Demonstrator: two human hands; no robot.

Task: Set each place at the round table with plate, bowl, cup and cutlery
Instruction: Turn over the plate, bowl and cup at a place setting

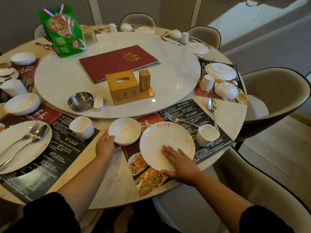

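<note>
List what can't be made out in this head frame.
- Fingers of the left hand: hidden behind the bowl, head view; only the thumb shows.
- Plate with fork and spoon: cut off by the left edge.
- Placemat: print too small to read.
- Tissue box: slot is dark, contents unseen.
- Far bowl: small and blurred.

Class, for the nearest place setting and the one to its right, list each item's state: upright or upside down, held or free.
bowl, upright, empty, left hand grips its rim.
plate, face up, empty, held by right hand, fingers on top.
cup, upright, empty, free.
fork, lying free.
spoon, lying free.
far plate, upside down.
far cup, upside down.
far bowl, upside down.
</note>
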